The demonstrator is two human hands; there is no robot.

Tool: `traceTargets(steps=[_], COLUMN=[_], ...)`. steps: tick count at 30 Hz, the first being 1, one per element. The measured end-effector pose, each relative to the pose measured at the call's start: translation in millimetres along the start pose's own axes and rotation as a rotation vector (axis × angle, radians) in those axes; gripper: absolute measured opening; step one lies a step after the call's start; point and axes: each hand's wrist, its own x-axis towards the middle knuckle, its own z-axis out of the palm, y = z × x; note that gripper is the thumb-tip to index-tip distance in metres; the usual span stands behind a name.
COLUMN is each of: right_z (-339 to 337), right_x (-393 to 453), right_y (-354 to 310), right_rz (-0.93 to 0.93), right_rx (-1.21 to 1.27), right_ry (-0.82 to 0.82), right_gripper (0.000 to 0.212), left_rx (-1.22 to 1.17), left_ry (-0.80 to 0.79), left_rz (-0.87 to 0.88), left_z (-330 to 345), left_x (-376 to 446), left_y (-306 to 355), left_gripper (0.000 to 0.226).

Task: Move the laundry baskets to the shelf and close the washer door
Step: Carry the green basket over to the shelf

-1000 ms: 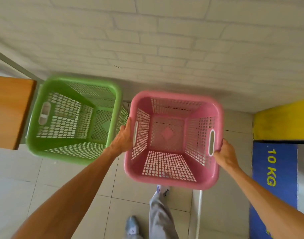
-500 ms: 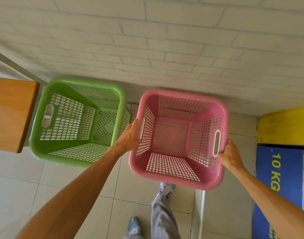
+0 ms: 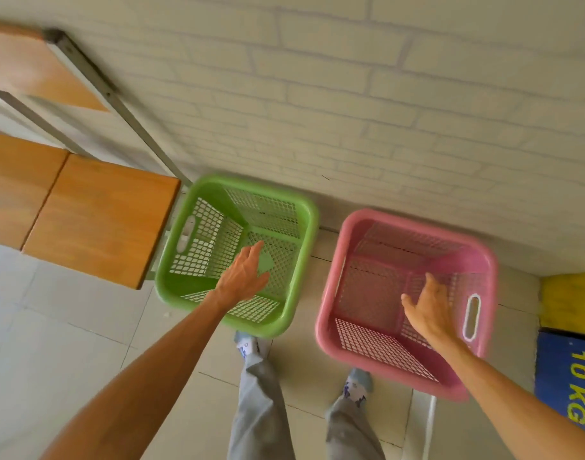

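with both hands spread and empty — left hand [image 3: 243,277] over the green basket [image 3: 301,260], right hand [image 3: 429,313] over the pink basket [image 3: 331,293] on the floor — a one-sided grab could tip either.

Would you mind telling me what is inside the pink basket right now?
The pink basket looks empty: only its own mesh floor and walls show. The open right hand hangs over its right half and covers part of the floor and right wall, so that patch cannot be checked.
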Motion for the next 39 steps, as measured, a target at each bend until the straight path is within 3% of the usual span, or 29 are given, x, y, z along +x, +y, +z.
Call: traceTargets(steps=[6, 9, 16, 19, 23, 28, 34, 39], right_z=[60, 101, 190, 202, 201, 183, 102, 23], right_x=[-12, -12, 4, 6, 12, -7, -104, -206], right_y=[-116, -162, -219, -223, -219, -221, -238, -265], right_rz=[-0.132, -0.211, 0.052, 0.148, 0.186, 0.165, 0.083, -0.078], right_rx=[0.079, 0.054, 0.14, 0.118, 0.052, 0.031, 0.021, -0.002], right_ry=[-0.081, -0.158, -0.127, -0.08, -0.119, -0.072, -0.012, 0.098], right_gripper=[0.072, 0.075, 0.079, 0.067, 0.066, 0.066, 0.075, 0.085], left_rx=[-0.03, 0.006, 0.047, 0.063, 0.011, -0.027, -0.084, -0.146], left_ry=[0.118, 0.176, 0.193, 0.16, 0.15, 0.163, 0.181, 0.384], left_rz=[-0.183, -0.189, -0.109, -0.033, -0.053, -0.033, 0.039, -0.041], left_z=[-39, -49, -68, -66, -53, -62, -137, -199], left_x=[21, 36, 97, 116, 128, 100, -19, -156], left_y=[-111, -164, -258, -264, -266, -264, -240, -211], left_gripper=[0.079, 0.081, 0.069, 0.066, 0.077, 0.074, 0.077, 0.069])
